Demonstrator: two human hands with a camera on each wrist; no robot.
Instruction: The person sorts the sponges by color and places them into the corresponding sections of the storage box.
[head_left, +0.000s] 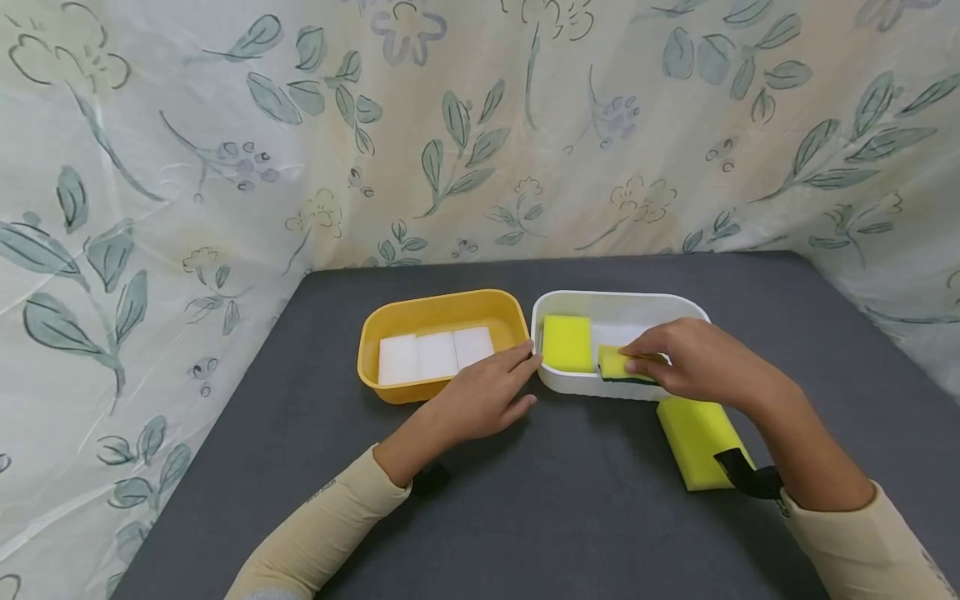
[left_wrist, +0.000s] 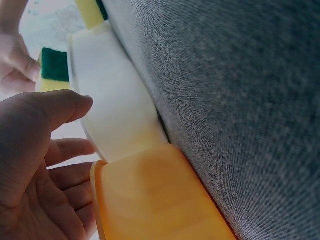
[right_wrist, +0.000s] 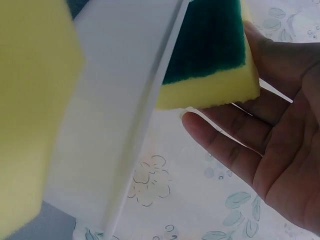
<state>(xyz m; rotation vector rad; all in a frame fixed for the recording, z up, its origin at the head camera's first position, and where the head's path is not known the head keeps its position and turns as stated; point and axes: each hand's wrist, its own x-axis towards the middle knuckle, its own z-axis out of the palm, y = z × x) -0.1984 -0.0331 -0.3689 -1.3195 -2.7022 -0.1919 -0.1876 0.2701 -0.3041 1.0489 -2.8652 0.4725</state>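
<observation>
My right hand [head_left: 701, 362] pinches a yellow sponge [head_left: 613, 363] with a dark green scouring side, tilted over the front rim of a white tub [head_left: 577, 382]. In the right wrist view the scouring pad [right_wrist: 210, 45] of this sponge faces the camera, with the thumb and fingers at its edges. Another yellow sponge [head_left: 567, 343] lies in the left part of that tub. My left hand [head_left: 483, 392] rests with extended fingers where the white tub meets a yellow-orange tub [head_left: 412, 392]. White foam blocks [head_left: 436, 356] lie side by side in the yellow-orange tub.
Below my right hand, a further yellow sponge [head_left: 697, 442] lies on the dark grey table cover [head_left: 555, 517]. A black strap [head_left: 750, 477] at my right wrist overlaps it in the head view. A floral curtain [head_left: 480, 150] hangs behind the table.
</observation>
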